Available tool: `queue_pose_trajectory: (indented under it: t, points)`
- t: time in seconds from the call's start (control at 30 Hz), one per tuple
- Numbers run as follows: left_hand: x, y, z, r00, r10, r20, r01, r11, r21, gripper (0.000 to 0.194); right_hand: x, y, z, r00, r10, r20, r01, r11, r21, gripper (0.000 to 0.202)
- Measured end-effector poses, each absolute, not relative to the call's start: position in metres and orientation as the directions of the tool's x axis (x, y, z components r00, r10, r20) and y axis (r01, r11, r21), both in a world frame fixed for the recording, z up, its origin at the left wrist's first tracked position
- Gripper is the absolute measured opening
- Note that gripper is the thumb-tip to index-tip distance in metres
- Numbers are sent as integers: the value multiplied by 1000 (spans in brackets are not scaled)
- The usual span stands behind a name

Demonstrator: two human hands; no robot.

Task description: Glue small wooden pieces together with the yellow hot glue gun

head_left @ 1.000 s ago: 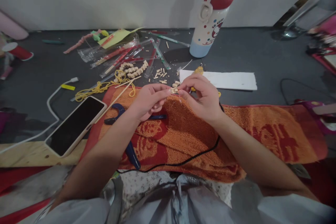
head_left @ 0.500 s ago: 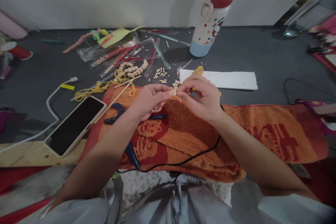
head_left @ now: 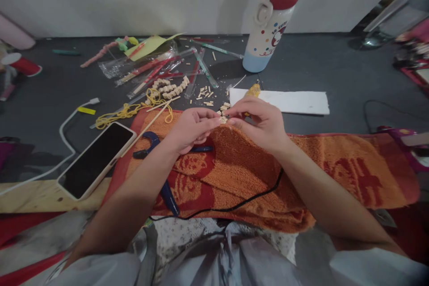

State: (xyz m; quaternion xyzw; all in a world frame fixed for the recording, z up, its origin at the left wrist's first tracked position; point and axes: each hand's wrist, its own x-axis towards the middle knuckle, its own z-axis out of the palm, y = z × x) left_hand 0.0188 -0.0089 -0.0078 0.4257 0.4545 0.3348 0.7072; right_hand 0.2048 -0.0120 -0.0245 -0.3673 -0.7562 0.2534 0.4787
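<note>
Take the tiny wooden stick bits (head_left: 224,120) between the fingertips as the middle of a clock. Over between 8 and 9 o'clock lies the phone (head_left: 96,161), well out of the way. At 9 o'clock the yellow string (head_left: 125,114) sits in loose loops, so a sleeve or finger could snag it and tug the wavy joined stick pieces (head_left: 172,89) at 10. The dark blue hand tool (head_left: 153,142) lies at 8, close under the left arm, where a dropped elbow might bump it. The left hand (head_left: 189,128) pinches the bits with thumb and finger; squeeze too hard and they might slip or pop apart. They are over the far edge of the orange towel (head_left: 244,156), so a dropped bit could get lost in the fluff. A black cord (head_left: 231,209) runs past 6 o'clock and could pull the towel if caught. The right hand (head_left: 259,120) has its fingertips nearly together at the bits' right side, but I cannot tell if it grips one. A knock could tip the tall water bottle (head_left: 266,31) at 1 o'clock.
</note>
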Motion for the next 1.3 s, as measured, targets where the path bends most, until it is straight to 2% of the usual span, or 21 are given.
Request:
queue_pose_trajectory:
  t: [0.23,0.53,1.03,1.17,1.3]
  points:
    - [17,-8,-8,437,813,-384,-36,443,896,29,209,-8,-30,-364,825,433,217,527,-822,17]
    - [15,-7,-8,495,748,-442,13,502,865,34,207,-6,-36,-397,793,462,-16,497,-868,12]
    - [15,-6,-9,499,739,-453,0,523,853,37,207,-4,-38,-407,791,457,-77,469,-880,14]
    - [16,-7,-8,494,747,-444,-10,515,857,40,207,-4,-37,-403,808,430,-17,463,-886,11]
    - [16,-8,-8,467,793,-391,-75,477,876,42,206,-5,-36,-342,840,421,25,456,-890,18]
